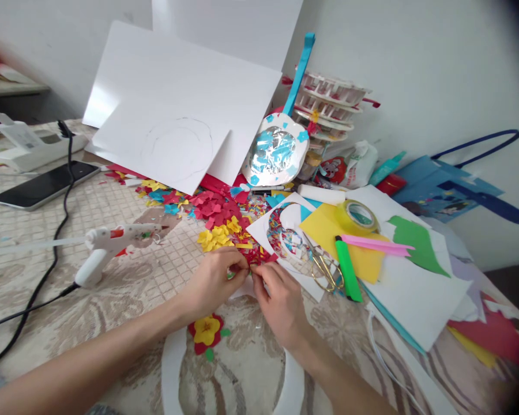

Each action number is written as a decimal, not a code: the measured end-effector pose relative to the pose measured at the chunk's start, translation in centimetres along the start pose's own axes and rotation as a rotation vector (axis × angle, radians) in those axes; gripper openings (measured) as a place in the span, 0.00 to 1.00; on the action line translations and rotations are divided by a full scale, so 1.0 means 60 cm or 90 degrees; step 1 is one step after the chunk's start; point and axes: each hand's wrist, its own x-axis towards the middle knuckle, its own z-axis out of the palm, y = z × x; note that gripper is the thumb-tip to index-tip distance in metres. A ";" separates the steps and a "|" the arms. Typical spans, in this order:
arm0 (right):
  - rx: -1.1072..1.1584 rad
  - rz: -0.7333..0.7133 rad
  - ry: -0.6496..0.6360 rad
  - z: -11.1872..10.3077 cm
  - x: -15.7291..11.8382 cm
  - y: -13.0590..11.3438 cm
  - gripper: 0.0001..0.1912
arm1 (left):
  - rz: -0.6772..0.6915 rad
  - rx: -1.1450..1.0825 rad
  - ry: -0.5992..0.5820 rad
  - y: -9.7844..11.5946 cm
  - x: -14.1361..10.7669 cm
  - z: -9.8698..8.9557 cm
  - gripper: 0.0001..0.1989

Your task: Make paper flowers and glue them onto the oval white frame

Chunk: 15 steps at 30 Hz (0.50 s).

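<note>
My left hand (220,274) and my right hand (278,291) meet over the middle of the table, fingertips pinched close together. What they pinch is too small to make out; a bit of green shows by the left fingers. Beneath my wrists lies a white paper ring (173,369), with a red and yellow paper flower (207,331) and green leaf pieces on its upper left. Yellow paper flowers (218,236) and a heap of red paper flowers (216,206) lie just beyond my fingers.
A white glue gun (106,245) and a phone (43,183) lie at left, crossed by a black cable. Gold scissors (326,272), a green marker (347,268), yellow tape (357,215) and paper sheets lie at right. White boards (177,92) lean behind, beside a round fan (277,151).
</note>
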 end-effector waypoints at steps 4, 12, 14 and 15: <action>0.092 0.096 0.001 -0.006 0.006 0.000 0.07 | -0.040 -0.025 0.009 0.000 0.002 -0.007 0.06; 0.190 0.202 -0.014 -0.016 0.011 -0.002 0.06 | -0.059 -0.056 -0.025 -0.003 0.006 -0.013 0.08; 0.159 0.179 -0.014 -0.014 0.009 -0.003 0.06 | -0.046 -0.042 -0.017 -0.003 0.005 -0.011 0.09; 0.140 0.165 -0.013 -0.013 0.009 -0.003 0.06 | -0.040 -0.034 -0.011 -0.003 0.004 -0.010 0.09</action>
